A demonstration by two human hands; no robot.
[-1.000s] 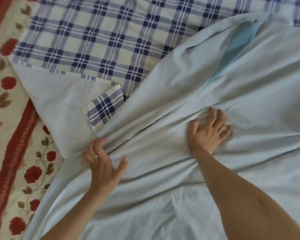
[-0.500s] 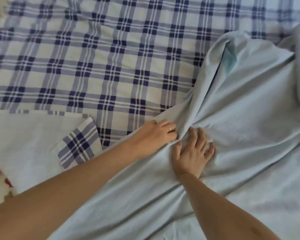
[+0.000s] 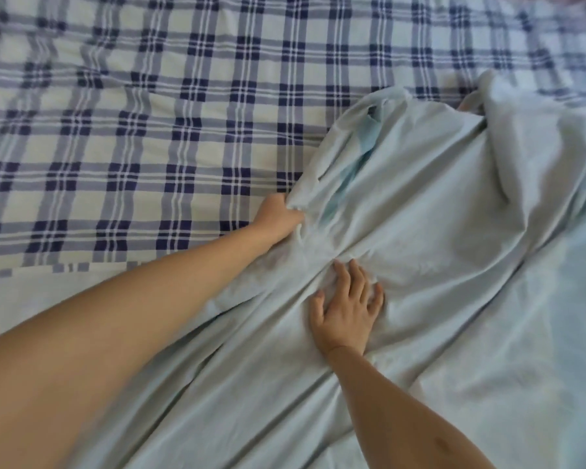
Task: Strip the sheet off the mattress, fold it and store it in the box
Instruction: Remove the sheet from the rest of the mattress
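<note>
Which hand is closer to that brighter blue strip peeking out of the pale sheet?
Left. The left hand grips the sheet beside the blue strip; the right hand presses flat farther below it.

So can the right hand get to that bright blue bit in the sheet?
Probably yes. The right hand rests flat on the sheet, and the bright blue bit shows in a fold just beyond its fingers, with nothing on top.

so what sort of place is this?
Most likely a bedroom, looking down on bedding: a plaid cover spreads flat, a pale blue sheet lies bunched on it, the left hand grips a fold and the right hand presses on it.
</note>
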